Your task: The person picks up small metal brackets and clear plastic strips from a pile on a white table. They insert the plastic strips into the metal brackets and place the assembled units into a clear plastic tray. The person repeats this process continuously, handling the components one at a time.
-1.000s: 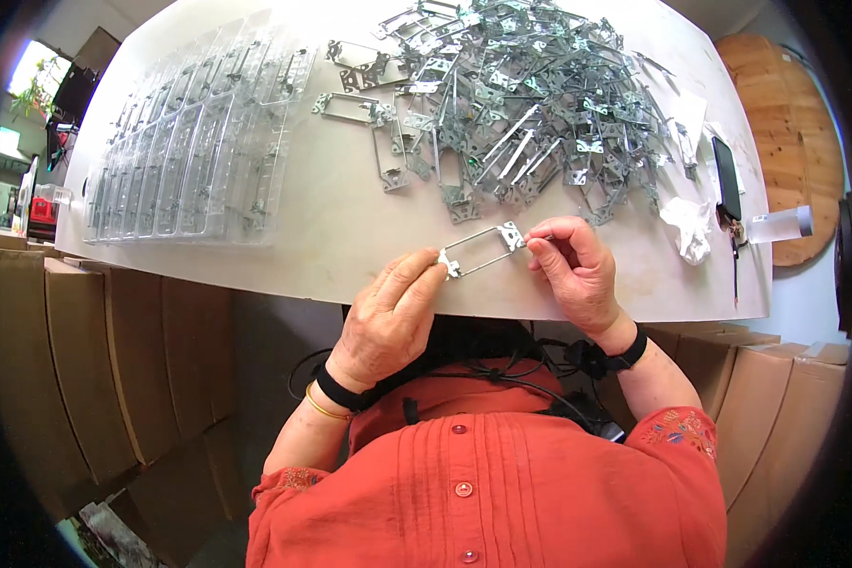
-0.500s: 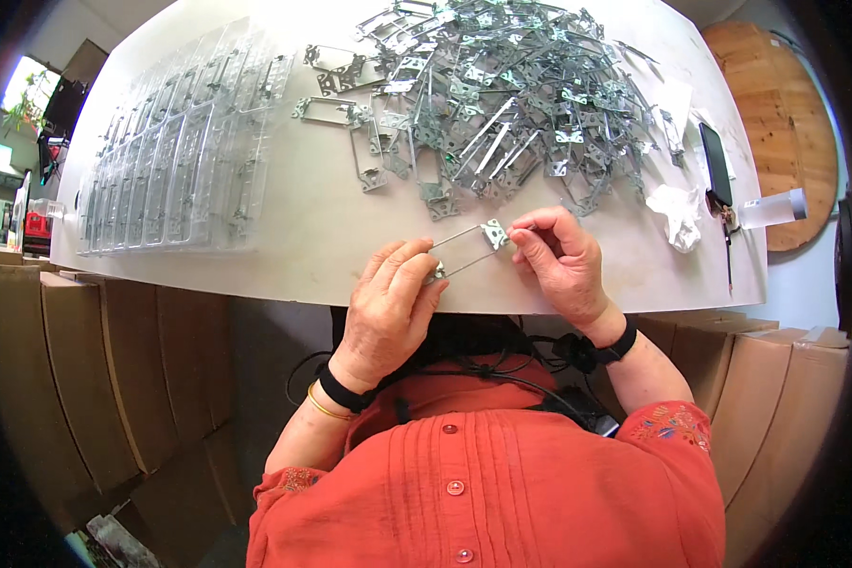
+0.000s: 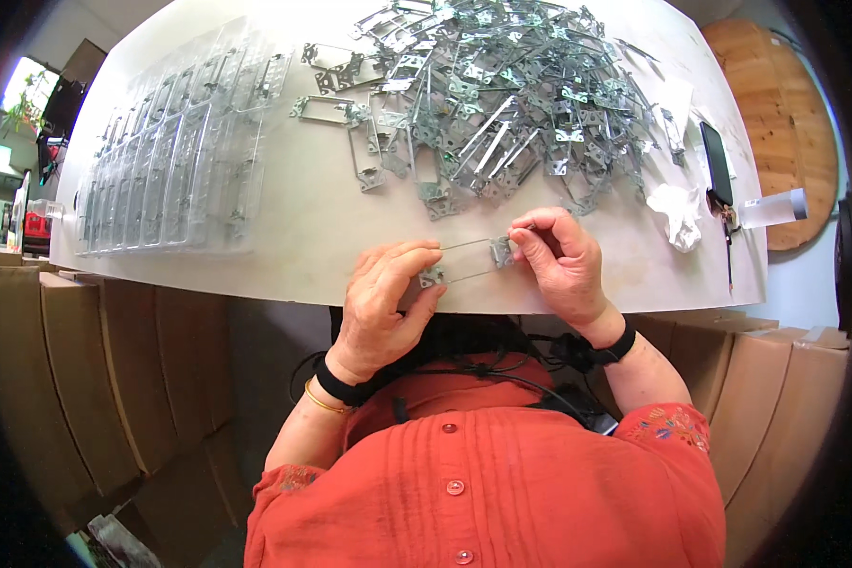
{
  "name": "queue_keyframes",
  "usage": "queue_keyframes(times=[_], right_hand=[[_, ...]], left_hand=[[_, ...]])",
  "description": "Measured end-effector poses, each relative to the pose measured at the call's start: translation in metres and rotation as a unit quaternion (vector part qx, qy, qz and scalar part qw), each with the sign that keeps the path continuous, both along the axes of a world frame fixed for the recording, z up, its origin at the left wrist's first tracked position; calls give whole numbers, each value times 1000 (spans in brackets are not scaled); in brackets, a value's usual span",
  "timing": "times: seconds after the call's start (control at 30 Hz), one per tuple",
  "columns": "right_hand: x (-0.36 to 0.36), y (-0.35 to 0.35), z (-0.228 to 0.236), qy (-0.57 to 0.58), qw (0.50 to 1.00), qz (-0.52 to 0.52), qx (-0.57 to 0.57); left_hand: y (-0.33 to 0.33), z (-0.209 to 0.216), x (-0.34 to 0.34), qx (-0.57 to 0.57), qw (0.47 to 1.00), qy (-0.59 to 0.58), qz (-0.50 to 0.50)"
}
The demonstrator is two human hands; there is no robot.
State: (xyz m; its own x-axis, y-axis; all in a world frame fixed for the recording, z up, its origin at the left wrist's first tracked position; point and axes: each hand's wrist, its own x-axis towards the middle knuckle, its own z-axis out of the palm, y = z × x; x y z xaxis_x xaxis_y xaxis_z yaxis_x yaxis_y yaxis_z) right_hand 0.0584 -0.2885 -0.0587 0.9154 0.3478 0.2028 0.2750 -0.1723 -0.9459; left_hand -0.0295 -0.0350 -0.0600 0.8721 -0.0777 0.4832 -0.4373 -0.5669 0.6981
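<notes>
A thin metal bracket [image 3: 501, 251] with two long parallel rods and a plate at each end spans the gap between my hands near the table's front edge. My left hand [image 3: 385, 298] is closed around its left end plate, partly covering it. At the other end, my right hand [image 3: 559, 260] has thumb and forefinger pinched beside the right plate; whatever is between those fingertips is too small to make out. Beyond my hands lies a large heap of similar metal brackets [image 3: 502, 95], tangled together.
Clear plastic trays [image 3: 166, 180] with narrow compartments holding metal parts are stacked at the left of the white table [image 3: 322, 246]. On the right are crumpled tissue [image 3: 677, 213], a dark phone [image 3: 716, 166] and a clear cylinder [image 3: 772, 209]. Cardboard boxes [image 3: 71, 379] flank me.
The bracket has tilted, its right plate dropping slightly toward me and its rods lying more level. My left hand has turned a little; my right hand has barely moved.
</notes>
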Motion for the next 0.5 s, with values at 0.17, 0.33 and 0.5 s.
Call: queue_keyframes(times=[0.17,0.33,0.5], right_hand=[[0,2,1,-11,1000,0,-20],[0,3,-2,-23,999,-7,-22],[-1,4,2,-11,1000,-8,-24]], left_hand=[[0,1,-1,-4,1000,5,6],[1,-1,-1,-3,1000,6,3],[0,1,-1,-7,1000,1,5]])
